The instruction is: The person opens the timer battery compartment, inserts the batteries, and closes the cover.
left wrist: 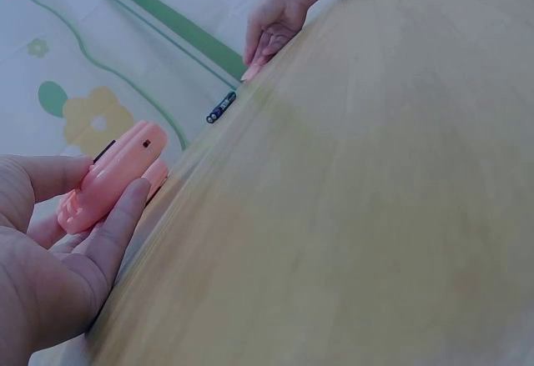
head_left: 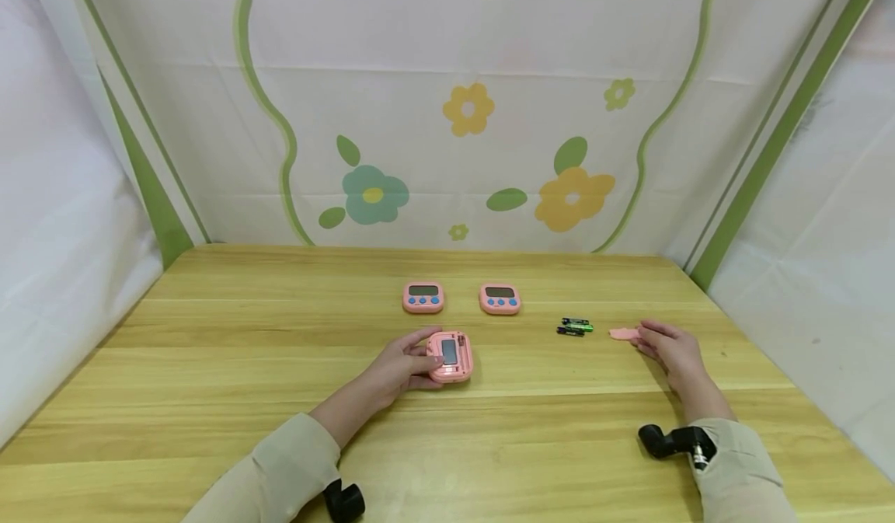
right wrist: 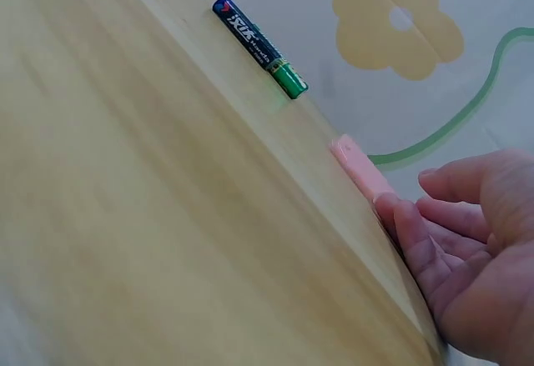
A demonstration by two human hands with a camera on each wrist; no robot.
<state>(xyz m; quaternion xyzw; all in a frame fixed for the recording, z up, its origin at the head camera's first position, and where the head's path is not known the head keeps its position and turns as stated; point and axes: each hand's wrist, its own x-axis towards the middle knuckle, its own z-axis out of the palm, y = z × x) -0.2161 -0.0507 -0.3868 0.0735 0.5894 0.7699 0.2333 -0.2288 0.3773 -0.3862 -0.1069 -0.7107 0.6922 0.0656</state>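
Note:
My left hand grips a pink digital timer between thumb and fingers, above the table. The timer's upward side shows a grey rectangle and an uncovered battery slot along its right edge. In the left wrist view the same timer appears edge-on. Over on the right, the fingers of my right hand touch one end of a thin pink battery cover lying on the wood. The right wrist view shows the thumb raised apart from that cover. Several small batteries, dark and green, lie left of the cover.
Two more pink timers, one left and one right, lie screen-up with blue buttons towards the back of the wooden table. A white flowered cloth hangs behind the table and along both sides.

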